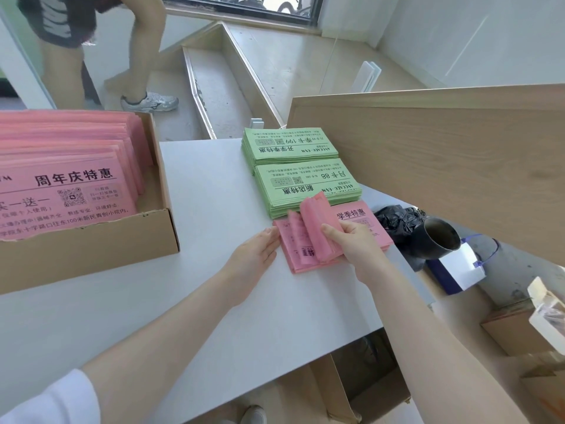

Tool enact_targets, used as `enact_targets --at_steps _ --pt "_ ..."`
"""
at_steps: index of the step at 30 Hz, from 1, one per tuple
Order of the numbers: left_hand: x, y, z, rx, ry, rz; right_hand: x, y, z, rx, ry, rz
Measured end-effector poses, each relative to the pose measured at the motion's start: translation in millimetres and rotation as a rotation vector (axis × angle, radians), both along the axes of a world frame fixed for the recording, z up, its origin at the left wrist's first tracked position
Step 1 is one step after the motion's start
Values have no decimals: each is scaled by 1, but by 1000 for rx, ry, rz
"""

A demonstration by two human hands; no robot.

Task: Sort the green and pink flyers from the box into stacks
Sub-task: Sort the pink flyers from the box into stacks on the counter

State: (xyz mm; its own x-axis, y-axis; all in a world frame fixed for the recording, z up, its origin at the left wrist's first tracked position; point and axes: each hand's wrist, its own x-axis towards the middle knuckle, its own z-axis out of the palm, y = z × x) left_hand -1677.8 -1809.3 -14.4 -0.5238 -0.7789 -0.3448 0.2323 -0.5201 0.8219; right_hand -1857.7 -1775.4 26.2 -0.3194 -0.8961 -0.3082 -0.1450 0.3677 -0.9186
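You are tidying the pink stack (pixel 330 240) on the surface (pixel 198 270).
Your right hand (pixel 357 243) pinches a few pink flyers; your left hand (pixel 256 249), grip spread, steadies the edge. Next, lay them flat.

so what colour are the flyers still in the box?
Pink flyers with black print, in the cardboard box; head view.
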Motion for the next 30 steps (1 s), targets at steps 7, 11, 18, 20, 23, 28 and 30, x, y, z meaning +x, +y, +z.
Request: enact_targets --at_steps 7,11,18,20,23,28,30 --pt "-1 1 1 -20 -22 -15 0 -5 -2 20 -90 -77" --pt "-1 1 0 -28 -37 -15 -1 -5 -5 29 -104 -115" --pt "-2 2 0 -37 -58 -12 -2 -7 -4 51 -111 -132" --pt "-2 2 0 -34 -66 -6 -3 -7 -4 49 -115 -117" --pt "-4 6 4 -56 -110 -9 -4 -6 -4 28 -112 -75" --pt "-10 11 4 -308 -335 -100 -4 -4 -5 9 -91 -60" --pt "-11 11 8 -375 -354 -110 -6 -5 -4 30 -103 -89"
